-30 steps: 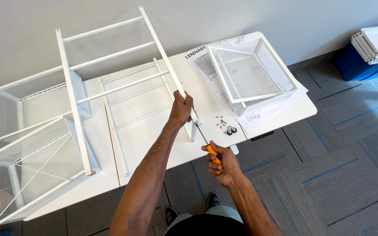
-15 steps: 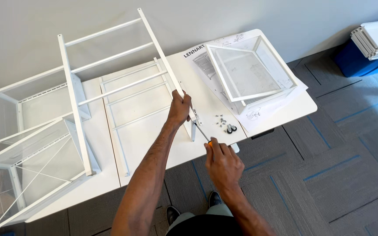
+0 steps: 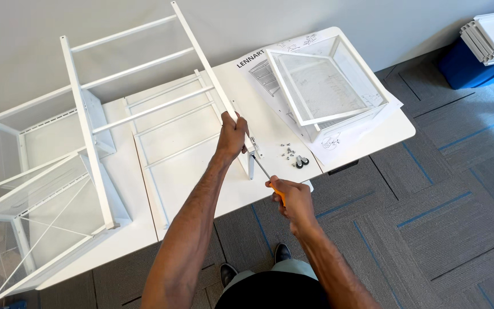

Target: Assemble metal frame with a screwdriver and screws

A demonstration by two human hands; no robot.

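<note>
Now the right hand (image 3: 293,200) has slid back a touch along the screwdriver (image 3: 270,177) compared with a second ago, and its wrist has rolled: the orange handle that showed plainly between the fingers then is mostly buried in the fist, only a sliver of orange peeping out by the thumb. The shaft keeps its line, slanting up and away to the corner of the frame (image 3: 144,109), where its tip meets the rail end just beside the left hand (image 3: 232,136). To my eye that roll of the wrist is a turn of the driver, so a screw is likely being worked at that corner.

That left hand has not budged; it stays wrapped shut around the frame's slanted rail, bracing it against the table (image 3: 373,137). The frame itself sits as it did, propped on its side over the middle of the table, its lower rungs lying flat.

Just beyond the screwdriver tip, a small scatter of screws (image 3: 287,151) and two dark casters (image 3: 301,162) lie on the table, untouched. A mesh basket (image 3: 327,86) rests on the instruction sheet (image 3: 258,68) at the far end, and two more baskets (image 3: 30,189) sit at the left.
</note>
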